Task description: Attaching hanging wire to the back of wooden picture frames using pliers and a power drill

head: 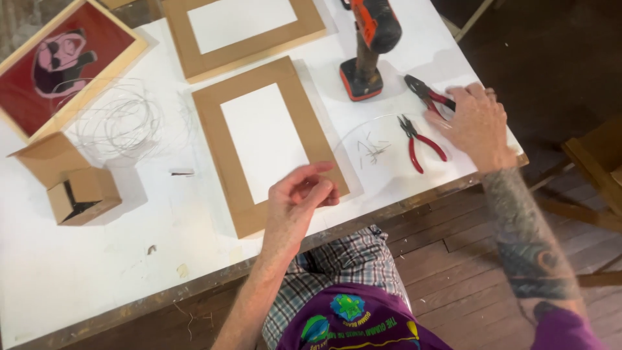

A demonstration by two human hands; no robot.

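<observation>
Cardboard box [83, 194] lies open at the far left of the white table [97, 259], and just to its right a loose coil of thin wire [123, 123] rests on the surface. Further right is the brown frame [265, 142], back side up, and the left hand [299, 202] hovers over its near right corner with fingers loosely curled, holding nothing that I can see. Right of the frame are small cut wire bits [374, 151] and the red-handled pliers [420, 140]. At the far right the right hand [476, 123] lies on a second pair of pliers [427, 94], fingers closing around the handles. I think a good grip would take both handles fully, because the tool is partly under the palm.
</observation>
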